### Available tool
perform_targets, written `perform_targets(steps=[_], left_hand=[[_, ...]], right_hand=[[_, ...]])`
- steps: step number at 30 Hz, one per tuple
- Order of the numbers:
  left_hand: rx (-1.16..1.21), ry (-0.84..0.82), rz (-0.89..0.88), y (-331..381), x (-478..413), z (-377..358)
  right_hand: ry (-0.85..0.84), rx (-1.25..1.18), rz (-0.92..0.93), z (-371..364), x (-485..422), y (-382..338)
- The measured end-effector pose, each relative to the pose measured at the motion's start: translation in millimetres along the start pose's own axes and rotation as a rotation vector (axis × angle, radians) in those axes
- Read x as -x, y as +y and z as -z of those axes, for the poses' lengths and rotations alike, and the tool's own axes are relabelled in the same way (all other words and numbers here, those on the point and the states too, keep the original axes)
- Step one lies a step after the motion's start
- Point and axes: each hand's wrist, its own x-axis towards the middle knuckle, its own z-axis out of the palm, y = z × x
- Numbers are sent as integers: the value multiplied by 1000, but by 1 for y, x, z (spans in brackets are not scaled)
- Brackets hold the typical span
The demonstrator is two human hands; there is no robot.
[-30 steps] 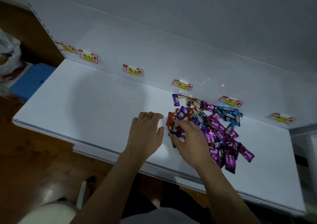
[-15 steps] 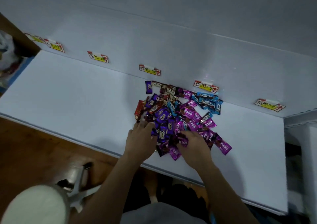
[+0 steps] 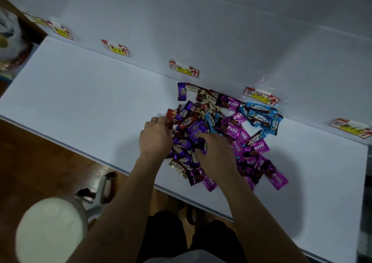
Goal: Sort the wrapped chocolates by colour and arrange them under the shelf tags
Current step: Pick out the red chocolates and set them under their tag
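"KISS" on magenta wrappers; "Choco" on purple wrappers & blue wrappers; shelf tags: handwriting illegible.

White shelf before me; one mixed heap of wrapped chocolates on it: purple, blue, red, cream.

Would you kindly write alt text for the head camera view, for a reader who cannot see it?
A person's left hand and right hand reach into a mixed pile of wrapped chocolates on a white shelf, the left at red wrappers, the right among dark purple ones. Yellow-and-red shelf tags line the back wall.
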Motion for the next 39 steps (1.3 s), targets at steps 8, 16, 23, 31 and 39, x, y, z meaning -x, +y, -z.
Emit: perform_targets(steps=[8,16,23,31,39], left_hand=[[76,1,60,-2,-35,-15],[156,-70,40,-13,-50,-26],[178,-126,105,-15,-58,-32],[355,-202,178,-24,-68,-20],[607,-268,-22,-13,-42,17]], right_hand=[[86,7,45,-8,-48,-15],[146,14,26,-29,-76,-24],[183,72,-53,-46,-88,-28],[323,0,-16,-43,-84,-27],[294,-482,-136,-13,-64,-38]])
